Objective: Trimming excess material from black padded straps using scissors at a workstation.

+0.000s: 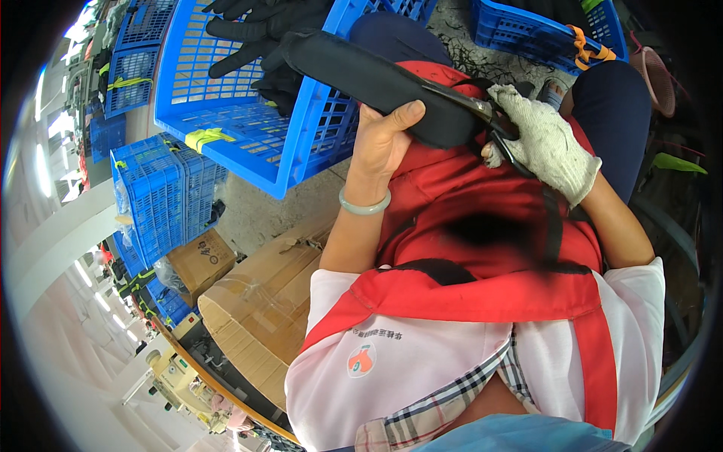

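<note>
My left hand (382,143), bare with a pale bangle at the wrist, grips a long black padded fabric piece (350,75) with a rounded end, thumb on top. The piece slants over my lap and the rim of a blue crate. My right hand (546,143) wears a white knit glove and is closed round the handles of dark metal scissors (459,99). Their blades lie over the fabric piece near its rounded end; whether they bite into it I cannot tell. A red apron (459,196) covers my lap beneath both hands.
The blue plastic crate (290,151) at upper left holds black finger-shaped fabric pieces (256,49). Another blue crate (508,36) stands at upper right. Stacked blue crates (154,188), a cardboard box (202,260) and a large cardboard sheet (263,301) are on my left. Black scraps litter the floor (459,38).
</note>
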`<action>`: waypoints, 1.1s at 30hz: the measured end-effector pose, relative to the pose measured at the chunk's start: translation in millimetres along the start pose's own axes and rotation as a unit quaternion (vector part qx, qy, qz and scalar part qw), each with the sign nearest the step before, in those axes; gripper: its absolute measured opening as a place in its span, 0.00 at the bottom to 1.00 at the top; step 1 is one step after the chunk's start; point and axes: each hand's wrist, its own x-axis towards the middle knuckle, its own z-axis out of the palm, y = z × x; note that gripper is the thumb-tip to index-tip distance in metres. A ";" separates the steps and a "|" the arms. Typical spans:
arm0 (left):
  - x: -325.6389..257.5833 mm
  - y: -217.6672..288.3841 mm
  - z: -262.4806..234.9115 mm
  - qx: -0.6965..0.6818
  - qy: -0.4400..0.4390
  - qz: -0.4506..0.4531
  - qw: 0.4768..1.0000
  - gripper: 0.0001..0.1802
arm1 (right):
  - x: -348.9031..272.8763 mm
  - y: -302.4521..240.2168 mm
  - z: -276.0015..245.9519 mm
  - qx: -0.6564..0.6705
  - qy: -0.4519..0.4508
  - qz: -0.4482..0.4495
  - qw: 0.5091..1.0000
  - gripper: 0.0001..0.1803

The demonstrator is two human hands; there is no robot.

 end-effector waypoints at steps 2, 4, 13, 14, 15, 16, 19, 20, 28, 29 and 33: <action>-0.2 0.5 -1.5 0.006 0.007 0.006 1.000 0.16 | 1.4 -1.3 -0.6 0.046 -0.052 0.056 0.996 0.38; -0.9 1.3 -2.3 0.004 0.004 0.008 1.000 0.16 | 1.6 -0.5 2.5 -0.023 -0.012 0.010 1.000 0.35; -3.0 0.5 3.2 0.006 0.049 0.028 0.998 0.13 | 6.1 4.1 6.5 0.118 -0.042 0.045 0.991 0.26; -5.8 5.6 1.4 0.007 0.050 0.029 0.998 0.13 | 6.1 3.7 5.7 0.118 -0.043 0.044 0.991 0.26; -10.0 15.2 -3.0 0.183 0.041 0.069 0.980 0.14 | 7.3 1.8 3.9 0.144 -0.051 0.070 0.986 0.26; -12.4 23.1 -4.3 0.351 0.028 0.105 0.930 0.14 | 7.1 0.2 2.0 0.168 -0.057 0.098 0.979 0.26; -11.5 41.3 7.5 0.370 0.015 0.172 0.913 0.13 | 7.9 -2.8 1.5 0.046 -0.014 0.022 0.999 0.27; -10.7 40.1 8.9 0.298 0.031 0.139 0.944 0.15 | 8.7 -2.4 3.1 0.046 -0.013 0.021 0.999 0.27; -10.2 23.0 15.7 0.105 0.075 0.092 0.987 0.12 | 14.2 -6.7 6.2 0.029 -0.002 -0.015 0.999 0.30; -10.1 20.4 15.5 0.102 0.067 0.086 0.989 0.12 | 14.6 -3.3 8.6 0.028 -0.003 -0.015 0.999 0.30; -7.8 20.4 11.5 0.111 0.036 0.086 0.989 0.12 | 17.9 -5.1 8.1 0.109 -0.006 -0.010 0.994 0.26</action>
